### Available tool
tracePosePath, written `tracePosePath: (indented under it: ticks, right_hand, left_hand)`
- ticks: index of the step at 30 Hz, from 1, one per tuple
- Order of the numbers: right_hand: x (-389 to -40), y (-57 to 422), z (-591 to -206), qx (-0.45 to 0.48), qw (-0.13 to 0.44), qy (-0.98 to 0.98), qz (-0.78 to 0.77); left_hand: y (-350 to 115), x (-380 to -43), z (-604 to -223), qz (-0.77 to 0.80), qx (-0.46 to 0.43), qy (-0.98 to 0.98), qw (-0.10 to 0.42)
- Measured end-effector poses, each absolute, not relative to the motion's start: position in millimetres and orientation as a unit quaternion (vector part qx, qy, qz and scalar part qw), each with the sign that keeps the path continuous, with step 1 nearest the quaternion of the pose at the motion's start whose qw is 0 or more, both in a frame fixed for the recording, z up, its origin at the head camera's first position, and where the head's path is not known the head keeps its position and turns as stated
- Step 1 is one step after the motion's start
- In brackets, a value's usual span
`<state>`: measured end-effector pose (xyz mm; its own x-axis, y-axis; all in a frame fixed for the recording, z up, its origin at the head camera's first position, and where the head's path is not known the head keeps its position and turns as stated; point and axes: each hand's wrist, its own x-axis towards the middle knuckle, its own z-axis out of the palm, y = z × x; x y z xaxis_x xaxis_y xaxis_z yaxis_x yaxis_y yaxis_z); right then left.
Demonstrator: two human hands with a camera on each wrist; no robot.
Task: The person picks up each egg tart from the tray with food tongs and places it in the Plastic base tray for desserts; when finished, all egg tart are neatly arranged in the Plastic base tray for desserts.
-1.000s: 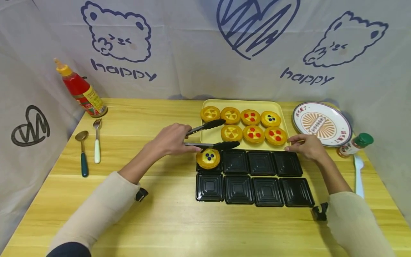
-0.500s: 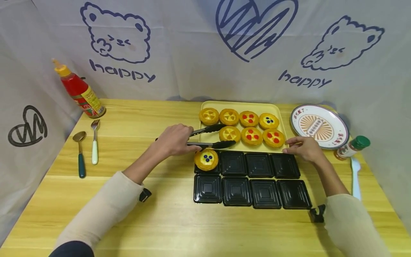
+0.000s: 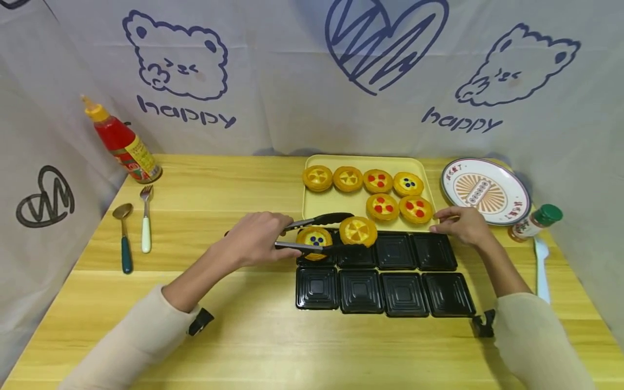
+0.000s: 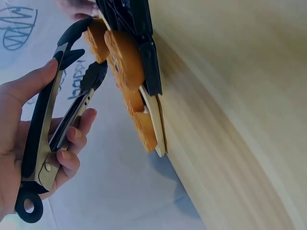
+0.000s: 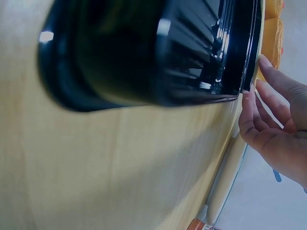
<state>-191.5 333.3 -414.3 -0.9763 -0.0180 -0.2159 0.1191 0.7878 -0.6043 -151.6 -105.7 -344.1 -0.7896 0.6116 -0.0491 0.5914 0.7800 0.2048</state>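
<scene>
My left hand [image 3: 258, 238] grips black-tipped metal tongs [image 4: 45, 115]. Between the tong tips is an egg tart [image 3: 358, 232] with wedge-shaped yellow topping, over the second black square plastic tray in the far row. A blueberry-topped tart [image 3: 314, 236] sits in the first black tray of that row, partly behind the lower tong arm. My right hand [image 3: 463, 225] pinches the near right corner of the yellow tray [image 3: 319, 208], fingertips close against a black tray [image 5: 206, 48]. On the yellow tray lie several more tarts with wedge, red and blueberry toppings.
The near row of black trays [image 3: 317, 287] holds nothing. A patterned plate [image 3: 450, 176], green-capped shaker [image 3: 535, 222] and pale blue plastic knife [image 3: 542, 271] are at right. A red sauce bottle [image 3: 124, 143], fork [image 3: 146, 219] and spoon [image 3: 125, 238] are at left.
The tongs have taken the wedge-topped tart from the yellow tray's near row and moved it toward the person, over the black trays. My right hand stays at the yellow tray's corner.
</scene>
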Motion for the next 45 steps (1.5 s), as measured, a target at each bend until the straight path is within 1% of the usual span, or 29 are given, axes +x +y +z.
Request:
tracePosePath:
  ticks: [2, 9, 13, 19, 26, 32, 36, 45]
  right_hand:
    - [-191.4, 333.6, -413.7, 0.027, 0.106, 0.939, -0.327]
    - [-191.6, 332.2, -411.9, 0.027, 0.106, 0.939, -0.326]
    - [-191.1, 331.6, -411.2, 0.028, 0.104, 0.940, -0.324]
    - [-190.8, 331.0, -409.8, 0.023, 0.102, 0.941, -0.321]
    - [-191.9, 332.0, -410.4, 0.020, 0.100, 0.942, -0.321]
    - [-191.9, 332.8, -412.4, 0.022, 0.101, 0.939, -0.327]
    - [-192.0, 332.7, -412.6, 0.026, 0.102, 0.939, -0.328]
    - [-191.9, 332.5, -412.4, 0.030, 0.106, 0.936, -0.335]
  left_hand:
    - [-104.9, -146.9, -345.1, 0.089, 0.325, 0.940, 0.060]
    - [-102.9, -141.8, -347.1, 0.088, 0.316, 0.940, 0.096]
    - [-103.5, -142.6, -344.8, 0.099, 0.317, 0.938, 0.100]
    - [-99.4, -150.9, -338.9, 0.103, 0.316, 0.939, 0.090]
    - [-75.8, -178.5, -336.6, 0.091, 0.299, 0.948, 0.068]
    - [-46.1, -199.8, -343.4, 0.067, 0.293, 0.950, 0.085]
    - [-30.6, -203.2, -349.3, 0.035, 0.302, 0.949, 0.085]
    - [-17.0, -201.6, -352.9, 0.016, 0.301, 0.952, 0.058]
